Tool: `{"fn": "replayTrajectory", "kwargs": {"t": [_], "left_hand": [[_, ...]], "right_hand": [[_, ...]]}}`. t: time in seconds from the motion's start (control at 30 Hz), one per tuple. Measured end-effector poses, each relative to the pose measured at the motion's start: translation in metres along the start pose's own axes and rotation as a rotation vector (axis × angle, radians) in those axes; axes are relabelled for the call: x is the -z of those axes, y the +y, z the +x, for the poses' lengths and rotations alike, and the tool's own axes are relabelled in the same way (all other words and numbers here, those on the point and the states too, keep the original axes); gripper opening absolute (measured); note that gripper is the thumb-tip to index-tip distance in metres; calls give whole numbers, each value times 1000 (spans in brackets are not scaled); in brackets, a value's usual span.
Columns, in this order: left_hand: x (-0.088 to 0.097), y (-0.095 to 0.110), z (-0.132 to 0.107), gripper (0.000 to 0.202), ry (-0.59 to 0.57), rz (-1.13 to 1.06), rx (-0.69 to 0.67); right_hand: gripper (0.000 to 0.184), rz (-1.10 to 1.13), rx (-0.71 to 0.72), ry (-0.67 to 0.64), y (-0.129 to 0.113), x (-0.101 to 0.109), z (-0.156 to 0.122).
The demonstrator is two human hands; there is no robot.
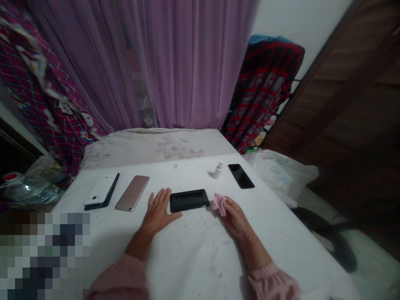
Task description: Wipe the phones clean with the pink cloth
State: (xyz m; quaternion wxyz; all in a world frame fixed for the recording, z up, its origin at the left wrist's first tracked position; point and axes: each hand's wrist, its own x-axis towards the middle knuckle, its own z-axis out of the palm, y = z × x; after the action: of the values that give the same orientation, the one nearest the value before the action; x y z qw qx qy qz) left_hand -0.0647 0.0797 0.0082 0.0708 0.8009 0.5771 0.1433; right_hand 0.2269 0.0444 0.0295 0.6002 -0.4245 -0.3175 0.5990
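The person's right hand [235,217] is closed, its fingers gathering a crumpled pink cloth [219,204] that pokes out past the fingertips. The left hand [158,212] lies open and flat on the table, fingers spread and holding nothing, its thumb just beside a slim black smartphone [189,200]. That phone lies flat between the two hands, with the cloth just off its right end. Both forearms lead back into loose pink sleeves [271,284]. Beneath everything is a white-covered table [193,254] dotted with small specks. To the left lie a rose-gold smartphone [132,193] and a white smartphone [99,190] on a dark case. Ahead and to the right stand a small white spray bottle [218,170] and a glossy black smartphone [241,176], screen up. Beyond the table hang sheer purple curtains [187,62].
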Motion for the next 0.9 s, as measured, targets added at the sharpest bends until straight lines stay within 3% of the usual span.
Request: {"fn": "replayTrajectory", "kwargs": {"t": [0.2, 0.4, 0.63, 0.77, 0.9], "left_hand": [[3, 0, 1, 75, -39, 15, 0], [5, 12, -5, 86, -68, 21, 64], [6, 31, -10, 75, -17, 16, 195], [4, 38, -19, 72, -11, 12, 167], [2, 39, -26, 66, 19, -9, 63]], "right_hand": [[29, 290, -142, -121, 4, -1, -2], [28, 371, -147, -143, 7, 3, 4], [23, 416, -128, -130, 7, 3, 6], [32, 304, -23, -44, 12, 2, 10], [33, -111, 279, 138, 18, -5, 14]]}}
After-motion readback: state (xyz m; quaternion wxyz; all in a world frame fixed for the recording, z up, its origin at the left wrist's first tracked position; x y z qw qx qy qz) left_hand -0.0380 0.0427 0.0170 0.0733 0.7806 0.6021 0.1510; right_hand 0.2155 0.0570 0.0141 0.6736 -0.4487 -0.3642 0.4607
